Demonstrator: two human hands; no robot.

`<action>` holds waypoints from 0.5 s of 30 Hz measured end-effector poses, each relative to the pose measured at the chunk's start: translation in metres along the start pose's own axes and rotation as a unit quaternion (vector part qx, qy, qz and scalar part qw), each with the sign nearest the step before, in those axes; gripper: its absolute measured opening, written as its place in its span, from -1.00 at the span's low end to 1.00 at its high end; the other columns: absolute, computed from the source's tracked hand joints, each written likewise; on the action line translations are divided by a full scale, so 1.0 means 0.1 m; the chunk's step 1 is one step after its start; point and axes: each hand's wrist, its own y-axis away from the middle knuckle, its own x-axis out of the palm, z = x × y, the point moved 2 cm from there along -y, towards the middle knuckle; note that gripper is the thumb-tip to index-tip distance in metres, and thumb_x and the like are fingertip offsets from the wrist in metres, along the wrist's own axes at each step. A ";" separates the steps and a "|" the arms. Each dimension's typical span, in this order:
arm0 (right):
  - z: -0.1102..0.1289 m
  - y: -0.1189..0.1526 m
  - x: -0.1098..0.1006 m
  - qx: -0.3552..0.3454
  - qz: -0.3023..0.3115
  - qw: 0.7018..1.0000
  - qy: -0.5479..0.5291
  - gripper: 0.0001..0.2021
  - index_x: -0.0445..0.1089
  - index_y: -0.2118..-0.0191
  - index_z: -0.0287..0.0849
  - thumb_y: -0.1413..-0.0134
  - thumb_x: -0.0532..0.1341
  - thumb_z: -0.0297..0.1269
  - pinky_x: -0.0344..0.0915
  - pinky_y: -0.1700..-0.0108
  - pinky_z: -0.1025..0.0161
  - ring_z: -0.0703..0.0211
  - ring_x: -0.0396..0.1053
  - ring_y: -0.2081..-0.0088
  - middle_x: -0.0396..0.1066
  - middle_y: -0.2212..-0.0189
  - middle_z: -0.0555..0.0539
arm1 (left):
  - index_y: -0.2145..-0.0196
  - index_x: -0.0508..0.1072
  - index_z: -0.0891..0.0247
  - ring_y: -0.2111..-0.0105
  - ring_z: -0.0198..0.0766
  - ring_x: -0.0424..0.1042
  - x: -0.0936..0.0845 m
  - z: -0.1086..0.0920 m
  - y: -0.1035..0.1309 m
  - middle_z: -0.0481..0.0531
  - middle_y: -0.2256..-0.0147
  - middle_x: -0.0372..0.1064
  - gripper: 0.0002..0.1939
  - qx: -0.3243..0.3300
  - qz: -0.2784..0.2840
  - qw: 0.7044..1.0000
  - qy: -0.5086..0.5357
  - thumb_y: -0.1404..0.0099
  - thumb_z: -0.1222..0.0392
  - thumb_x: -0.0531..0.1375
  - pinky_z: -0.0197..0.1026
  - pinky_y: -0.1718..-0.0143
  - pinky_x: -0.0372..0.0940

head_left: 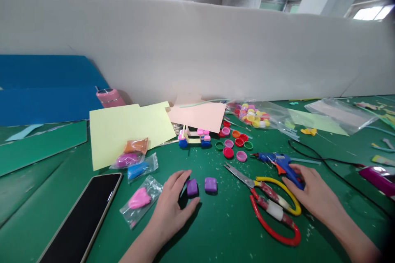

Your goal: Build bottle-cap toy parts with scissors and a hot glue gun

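Observation:
My left hand (174, 201) rests over the green table with thumb and fingers apart. A purple clay block (191, 188) sits between its thumb and index finger; whether they touch it I cannot tell. A second purple clay block (210, 185) lies just to the right. My right hand (311, 191) is closed round the handle of a blue hot glue gun (274, 158), which lies with its nozzle pointing left. Scissors (243, 176) with one yellow and one red handle lie between my hands. Behind the blocks stands a small model (194, 140) of sticks with pink and blue clay pieces.
Coloured bottle caps (228, 153) lie behind the scissors, near a bag of caps (253, 115). Bagged clay (140, 199) and a phone (83, 213) are at left. Yellow paper (123, 123) and a pink cup (109, 98) stand farther back. A black cord (333, 159) crosses the right side.

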 end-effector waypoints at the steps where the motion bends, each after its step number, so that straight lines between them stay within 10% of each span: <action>1: -0.02 -0.03 0.04 0.002 0.002 1.000 0.006 -0.56 0.25 0.11 -0.26 0.04 0.09 -0.03 0.35 0.34 0.17 0.01 0.39 0.31 0.34 0.27 -0.21 | -0.04 0.13 0.28 0.00 -0.06 0.20 0.00 0.00 0.00 0.25 0.00 0.16 -0.51 -0.002 0.000 1.000 0.000 -0.15 0.17 0.10 0.01 0.03 0.19; 15: -0.33 -0.26 0.01 -0.012 -0.025 0.996 0.082 -0.57 0.28 0.07 -0.34 -0.12 -0.10 -0.13 0.26 0.20 0.08 -0.17 0.36 0.20 0.35 0.22 -0.37 | -0.03 0.15 0.22 0.02 -0.02 0.23 0.01 0.01 0.01 0.22 0.02 0.20 -0.50 0.015 -0.014 1.000 0.003 -0.12 0.19 0.13 0.08 0.05 0.20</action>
